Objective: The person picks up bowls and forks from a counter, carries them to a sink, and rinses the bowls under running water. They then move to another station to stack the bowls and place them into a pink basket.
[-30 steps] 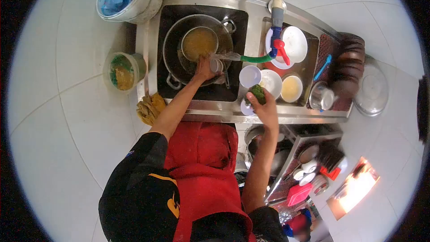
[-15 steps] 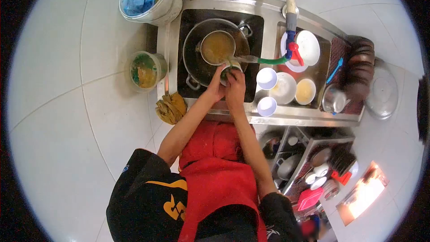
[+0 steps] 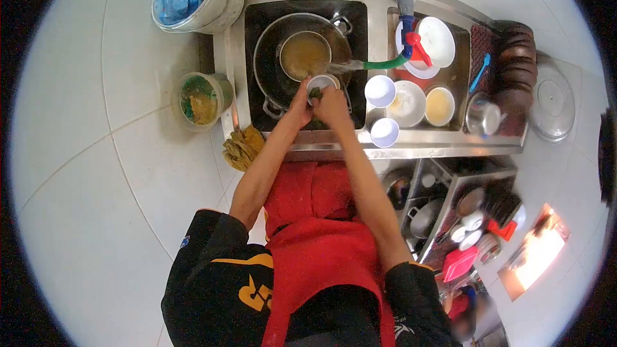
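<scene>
Gap between right hand [image 3: 333, 108] and two cups [image 3: 385, 133]

wht tiles [image 3: 64, 115], lt grout | s/s sink ctr [image 3: 378, 32] | lower R: metal rack [image 3: 438, 221] | far R: brt patch [image 3: 535, 250]

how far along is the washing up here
Perhaps done: the metal pot on the red drainboard, though I can't tell if it's clean. In hand: the left hand holds a small white bowl while the right hand works a green pad inside it. Likely left: the bowl of yellowish liquid in the right-hand basin, and the pot of cloudy water inside the big pan.
</scene>
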Demonstrator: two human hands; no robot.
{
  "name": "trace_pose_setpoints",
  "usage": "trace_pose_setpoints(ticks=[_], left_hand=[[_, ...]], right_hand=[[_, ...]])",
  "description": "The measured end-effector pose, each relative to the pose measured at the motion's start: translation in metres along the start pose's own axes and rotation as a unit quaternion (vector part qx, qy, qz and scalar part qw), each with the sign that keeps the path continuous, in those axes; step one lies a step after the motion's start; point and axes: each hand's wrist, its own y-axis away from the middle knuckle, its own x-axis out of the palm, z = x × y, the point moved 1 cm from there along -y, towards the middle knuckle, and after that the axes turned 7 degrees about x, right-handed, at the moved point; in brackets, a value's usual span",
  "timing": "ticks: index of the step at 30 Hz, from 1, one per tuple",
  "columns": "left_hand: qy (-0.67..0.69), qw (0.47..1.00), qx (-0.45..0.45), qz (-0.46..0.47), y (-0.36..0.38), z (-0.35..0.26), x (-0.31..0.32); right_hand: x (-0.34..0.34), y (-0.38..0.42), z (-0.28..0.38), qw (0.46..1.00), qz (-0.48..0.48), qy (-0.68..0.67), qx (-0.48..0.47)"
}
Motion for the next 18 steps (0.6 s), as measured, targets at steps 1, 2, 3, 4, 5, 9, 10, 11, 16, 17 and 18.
trace_pose_setpoints(ticks=[1, 2, 3, 4, 5, 9, 10, 11, 16, 17, 18], left_hand=[[-0.008, 1.0, -0.004, -0.012, -0.001, -0.006, -0.002], [-0.072, 0.997, 0.008, -0.041, -0.005, -0.013, -0.006], [-0.071, 0.996, 0.01, -0.043, 0.002, -0.024, -0.001], [-0.069, 0.997, -0.015, -0.018, 0.016, -0.04, 0.014], [-0.068, 0.997, -0.041, 0.008, 0.029, -0.051, 0.024], [-0.376, 0.91, 0.054, 0.166, 0.035, -0.049, 0.024], [-0.471, 0.859, 0.126, 0.153, 0.044, -0.048, 0.03], [-0.473, 0.858, 0.124, 0.158, 0.048, -0.048, 0.032], [-0.602, 0.756, 0.192, 0.171, 0.062, -0.05, 0.039], [-0.634, 0.729, 0.194, 0.17, 0.054, -0.047, 0.032], [-0.635, 0.728, 0.196, 0.17, 0.044, -0.037, 0.024]], right_hand=[[-0.011, -0.001, -0.004, 1.0, -0.001, -0.003, 0.003], [-0.025, -0.003, -0.012, 0.998, 0.036, -0.029, -0.031], [-0.038, -0.005, -0.012, 0.994, 0.073, -0.052, -0.066], [-0.061, 0.007, 0.003, 0.995, 0.032, -0.094, -0.027], [-0.055, 0.003, -0.005, 0.995, 0.032, -0.093, -0.028], [-0.044, 0.009, -0.013, 0.959, 0.008, -0.169, -0.226], [-0.045, 0.004, -0.011, 0.957, 0.048, -0.152, -0.244], [-0.047, 0.0, -0.009, 0.952, 0.089, -0.134, -0.261], [-0.048, 0.014, -0.013, 0.983, -0.007, -0.103, -0.149], [-0.046, 0.017, -0.016, 0.993, -0.028, -0.099, -0.055], [-0.041, 0.019, -0.016, 0.993, -0.03, -0.099, -0.056]])
